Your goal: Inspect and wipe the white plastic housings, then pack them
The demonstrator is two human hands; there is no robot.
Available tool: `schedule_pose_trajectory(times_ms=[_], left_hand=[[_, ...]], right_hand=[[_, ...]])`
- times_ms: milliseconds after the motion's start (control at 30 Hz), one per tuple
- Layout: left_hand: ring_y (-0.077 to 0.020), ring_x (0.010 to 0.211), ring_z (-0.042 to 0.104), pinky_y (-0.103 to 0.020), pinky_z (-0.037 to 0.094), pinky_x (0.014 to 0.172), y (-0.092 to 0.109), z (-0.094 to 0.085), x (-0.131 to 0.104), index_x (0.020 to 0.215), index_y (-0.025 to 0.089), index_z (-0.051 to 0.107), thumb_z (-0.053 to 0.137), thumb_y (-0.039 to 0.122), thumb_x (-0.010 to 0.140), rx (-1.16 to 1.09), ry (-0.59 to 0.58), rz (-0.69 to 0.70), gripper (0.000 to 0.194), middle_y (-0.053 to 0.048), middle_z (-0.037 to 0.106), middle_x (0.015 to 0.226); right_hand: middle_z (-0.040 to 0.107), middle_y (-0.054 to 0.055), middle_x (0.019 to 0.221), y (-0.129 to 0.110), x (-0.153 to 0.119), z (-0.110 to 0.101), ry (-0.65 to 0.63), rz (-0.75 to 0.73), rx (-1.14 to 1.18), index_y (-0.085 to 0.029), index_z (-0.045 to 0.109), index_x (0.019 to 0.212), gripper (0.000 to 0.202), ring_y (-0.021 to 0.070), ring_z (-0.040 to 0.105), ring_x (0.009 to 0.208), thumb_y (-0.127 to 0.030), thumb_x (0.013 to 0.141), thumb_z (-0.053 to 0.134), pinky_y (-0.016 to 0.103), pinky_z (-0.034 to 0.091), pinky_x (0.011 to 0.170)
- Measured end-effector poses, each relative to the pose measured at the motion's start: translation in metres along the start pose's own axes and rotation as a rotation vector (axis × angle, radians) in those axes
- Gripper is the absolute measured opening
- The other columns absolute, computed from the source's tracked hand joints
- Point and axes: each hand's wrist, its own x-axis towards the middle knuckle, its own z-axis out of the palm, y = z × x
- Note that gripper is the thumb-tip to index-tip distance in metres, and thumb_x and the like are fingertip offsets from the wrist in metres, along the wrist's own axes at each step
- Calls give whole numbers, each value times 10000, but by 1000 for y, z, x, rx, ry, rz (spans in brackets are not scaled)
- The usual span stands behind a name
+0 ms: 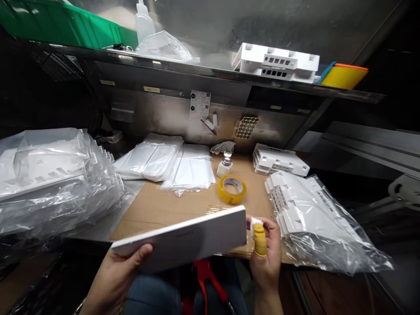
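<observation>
A flat white plastic panel (pixel 197 238) is tilted above the front of the bench. My left hand (pixel 123 271) grips its left end, thumb on the near face. At the panel's right end is my right hand (pixel 267 249), its thumb in a yellow finger cot (pixel 260 240). Those fingers are pinched on a small white cloth (pixel 256 223) close to the panel's edge; whether it touches the panel I cannot tell. Beyond the panel lie a roll of yellow tape (pixel 223 192) and a small pump bottle (pixel 225 167) with a metal top.
Bagged white housings are piled at the left (pixel 49 175) and lie at the right (pixel 308 210). Clear plastic bags (pixel 154 157) are stacked at the back. Above, a shelf (pixel 210 69) holds a green bin (pixel 62 24), white housings (pixel 278 61) and a yellow cup (pixel 344 76). Red-handled pliers (pixel 205 271) are below the panel.
</observation>
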Motion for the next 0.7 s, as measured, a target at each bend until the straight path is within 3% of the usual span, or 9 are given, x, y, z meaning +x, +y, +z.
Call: schedule_pose_trajectory(times_ms=[67,133,200,300,433,700], left_hand=[[-267,892,756,-253,612,815,7,3,-5,862,248,842,910,356,674,168,-101,217,227,-43,818,904],[-283,843,749,-279,606,801,13,8,-10,828,230,848,875,363,712,231,-195,345,179,-77,813,872],[-298,822,743,-316,592,817,18,16,-15,791,228,848,873,350,709,188,-208,345,150,-94,807,837],[-302,814,729,-342,566,829,23,26,-19,756,252,845,898,330,676,136,-160,302,123,-82,796,797],[-306,814,732,-336,558,810,27,29,-21,757,223,848,875,378,712,190,-185,314,164,-105,798,810],[-324,839,732,-364,556,823,23,28,-18,784,206,849,875,387,720,168,-204,309,193,-122,798,826]], right_hand=[[748,64,1130,-8,4,-2,-10,8,36,-247,548,1102,213,146,685,719,-357,945,641,283,533,648],[754,77,1149,-16,5,-3,-53,101,106,-243,537,1086,187,120,651,585,-382,976,594,262,500,538],[770,89,1102,-21,2,-3,-113,217,174,-227,561,1075,247,112,604,464,-456,983,566,257,452,429],[788,90,1034,-22,-3,-1,-160,325,242,-214,611,1069,336,134,598,425,-531,976,547,277,447,392],[790,65,977,-18,-7,4,-166,338,278,-218,643,1010,314,146,631,503,-518,983,553,295,501,485],[764,35,909,-17,-7,8,-115,377,300,-212,653,960,304,162,663,581,-514,934,631,295,531,520]])
